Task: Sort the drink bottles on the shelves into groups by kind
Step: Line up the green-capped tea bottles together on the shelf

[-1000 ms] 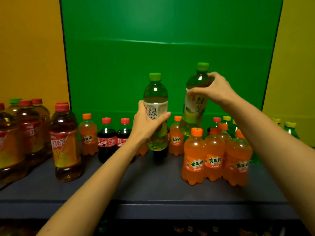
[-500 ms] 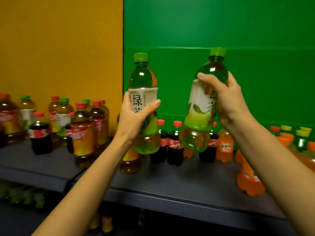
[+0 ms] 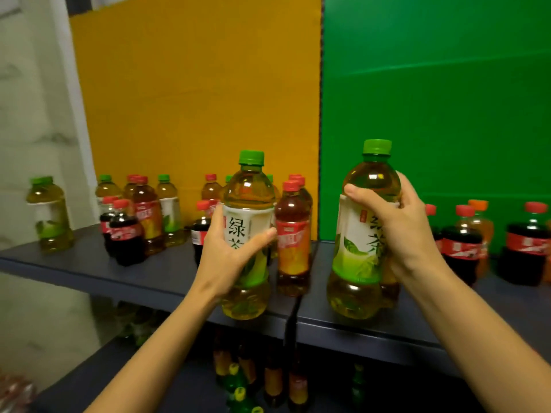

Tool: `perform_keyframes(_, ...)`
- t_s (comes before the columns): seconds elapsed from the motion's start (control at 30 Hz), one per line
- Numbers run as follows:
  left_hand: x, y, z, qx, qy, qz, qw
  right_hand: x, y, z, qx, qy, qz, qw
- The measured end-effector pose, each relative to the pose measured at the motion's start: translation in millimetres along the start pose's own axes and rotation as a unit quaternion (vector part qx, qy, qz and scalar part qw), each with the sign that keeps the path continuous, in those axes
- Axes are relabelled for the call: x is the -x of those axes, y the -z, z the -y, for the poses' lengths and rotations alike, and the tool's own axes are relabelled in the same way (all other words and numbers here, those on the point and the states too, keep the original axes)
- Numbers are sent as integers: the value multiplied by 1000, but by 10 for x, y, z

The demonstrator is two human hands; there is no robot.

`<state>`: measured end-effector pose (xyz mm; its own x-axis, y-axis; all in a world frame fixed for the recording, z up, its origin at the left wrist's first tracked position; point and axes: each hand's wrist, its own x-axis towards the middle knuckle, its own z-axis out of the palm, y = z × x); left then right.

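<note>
My left hand (image 3: 228,254) grips a green tea bottle (image 3: 249,192) with a green cap and white label, upright in the air in front of the shelf (image 3: 89,266). My right hand (image 3: 399,231) grips a second green tea bottle (image 3: 362,248) of the same kind, upright, its base near the shelf's front edge. Behind them, against the orange panel, stand red-capped black tea bottles (image 3: 292,242), more green tea bottles (image 3: 170,210) and small cola bottles (image 3: 126,236), mixed together.
A lone green tea bottle (image 3: 49,216) stands at the shelf's far left by a white wall. Cola bottles (image 3: 460,245) and an orange soda (image 3: 480,222) stand at the right before the green panel. A lower shelf (image 3: 167,383) holds more bottles.
The view has swung left along the shelf. Both hands have carried their green tea bottles leftward, from the green panel toward the orange-backed section, and the right bottle is now upright rather than tilted.
</note>
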<state>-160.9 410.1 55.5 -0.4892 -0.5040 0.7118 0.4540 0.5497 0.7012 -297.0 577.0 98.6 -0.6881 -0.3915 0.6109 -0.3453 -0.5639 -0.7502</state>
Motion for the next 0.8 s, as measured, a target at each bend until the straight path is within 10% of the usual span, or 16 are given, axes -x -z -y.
perform_keyframes(0.8,-344,2870,913,-132,36,-204,969,-309,-2985,-1451,-12,-26,153,988)
